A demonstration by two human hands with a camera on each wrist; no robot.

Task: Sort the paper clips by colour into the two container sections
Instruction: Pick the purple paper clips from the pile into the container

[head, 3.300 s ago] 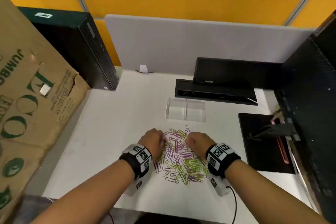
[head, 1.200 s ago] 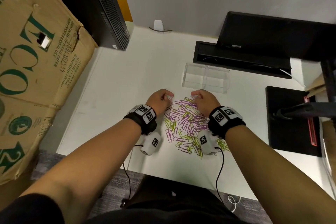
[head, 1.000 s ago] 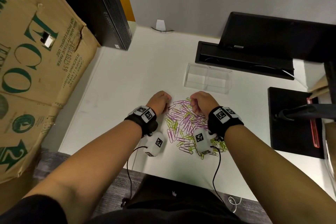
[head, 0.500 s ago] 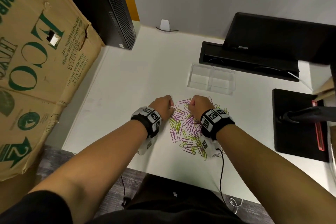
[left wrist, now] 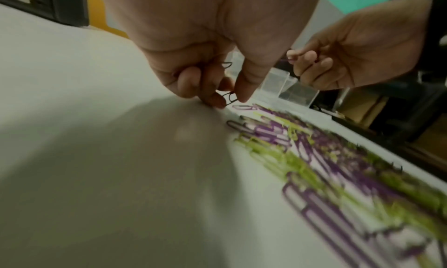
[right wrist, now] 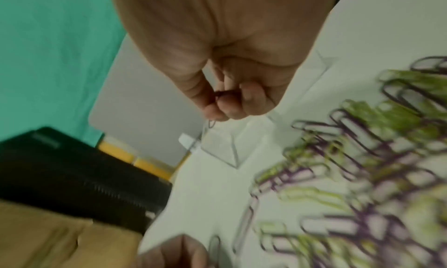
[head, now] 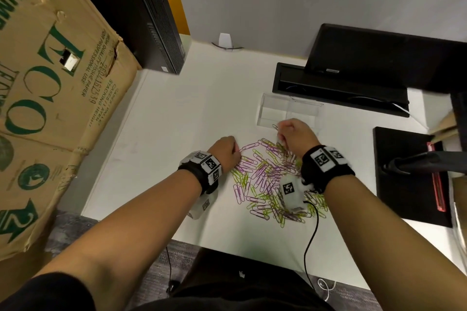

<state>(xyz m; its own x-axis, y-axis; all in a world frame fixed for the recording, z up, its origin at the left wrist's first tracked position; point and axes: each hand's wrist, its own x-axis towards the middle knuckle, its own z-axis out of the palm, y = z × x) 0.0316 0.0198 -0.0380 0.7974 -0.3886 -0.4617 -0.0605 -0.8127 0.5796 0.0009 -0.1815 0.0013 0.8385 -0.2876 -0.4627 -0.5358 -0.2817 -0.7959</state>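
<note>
Head view first: basically nothing is sorted yet. The whole mixed pile of purple and green paper clips (head: 270, 179) is lying on the white worktop (head: 161, 139) between my wrists, and the clear two-section container (head: 288, 111) just past it looks empty from here. My right hand (head: 294, 135) is up near the container's front wall with a clip sticking out of the fingertips, so I'd say that's clip number one on its way. My left hand (head: 226, 150) is curled at the pile's left edge, but I can't see what's in it from above.

Left wrist view clears that up: my left hand (left wrist: 217, 77) pinches a dark-looking clip (left wrist: 229, 98) between thumb and finger, right down at the worktop beside the pile. It also shows my right hand (left wrist: 338, 61) closed on something thin and purple, with the container (left wrist: 285, 88) behind.

Right wrist view is blurry, but my right hand (right wrist: 225, 100) is clenched around a clip whose tip (right wrist: 211, 123) pokes out, hovering in front of the container (right wrist: 225, 147). Colour's hard to call here. Pretty much everything is left to do.
</note>
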